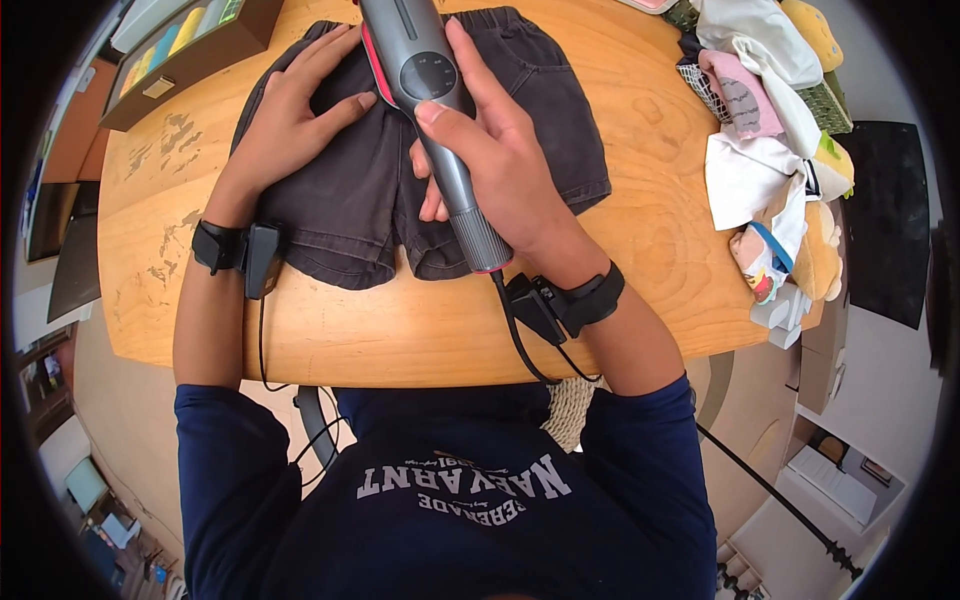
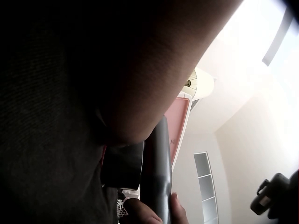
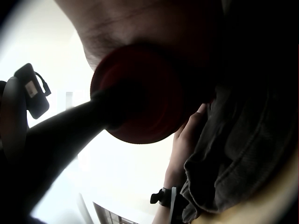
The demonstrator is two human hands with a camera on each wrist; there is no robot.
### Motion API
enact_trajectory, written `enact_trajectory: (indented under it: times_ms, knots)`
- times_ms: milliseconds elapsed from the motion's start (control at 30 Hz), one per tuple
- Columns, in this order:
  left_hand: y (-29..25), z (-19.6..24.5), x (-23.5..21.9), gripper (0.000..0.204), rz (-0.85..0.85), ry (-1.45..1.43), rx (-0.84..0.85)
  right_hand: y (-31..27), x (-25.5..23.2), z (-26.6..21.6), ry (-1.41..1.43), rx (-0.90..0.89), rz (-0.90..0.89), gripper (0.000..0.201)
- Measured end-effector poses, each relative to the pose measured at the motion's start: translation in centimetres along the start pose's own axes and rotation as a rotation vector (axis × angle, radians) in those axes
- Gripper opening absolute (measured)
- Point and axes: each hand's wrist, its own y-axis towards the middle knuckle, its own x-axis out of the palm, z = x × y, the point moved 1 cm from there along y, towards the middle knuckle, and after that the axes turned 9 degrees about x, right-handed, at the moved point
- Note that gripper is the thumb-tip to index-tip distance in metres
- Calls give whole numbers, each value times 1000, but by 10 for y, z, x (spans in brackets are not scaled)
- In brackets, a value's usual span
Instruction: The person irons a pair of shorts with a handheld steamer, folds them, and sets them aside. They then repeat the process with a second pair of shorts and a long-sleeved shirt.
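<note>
A pair of dark grey shorts point(image 1: 335, 200) lies spread on the wooden table in front of the person. In the head view the left hand point(image 1: 285, 125) rests on the left side of the shorts, its fingers straight, the thumb pointing toward the iron. The right hand point(image 1: 510, 175) grips the ribbed-ended handle of a grey corded handheld iron point(image 1: 415, 45), thumb near its round button panel. A red edge runs along the iron's left side, over the shorts; its far end is cut off by the frame. The right wrist view shows the iron's round red cord end point(image 3: 145, 116) up close.
At the right of the wooden table point(image 1: 660, 200) sits a heap of clothes point(image 1: 760, 130) and soft toys. A box with colourful rolled items point(image 1: 185, 45) stands at the back left. The iron's black cord point(image 1: 515, 335) hangs over the front edge.
</note>
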Motion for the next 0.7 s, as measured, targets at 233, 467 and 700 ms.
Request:
enact_trajectory:
  times_ms: [233, 467, 700]
  knots:
    - [2, 1, -1, 59, -54, 83, 48, -4, 4, -1, -178, -78, 81, 78]
    - [5, 8, -2, 59, -86, 96, 14, -4, -16, -12, -97, -19, 78, 77]
    - [4, 5, -2, 57, -52, 124, 39, -3, -21, -14, -141, -65, 141, 76]
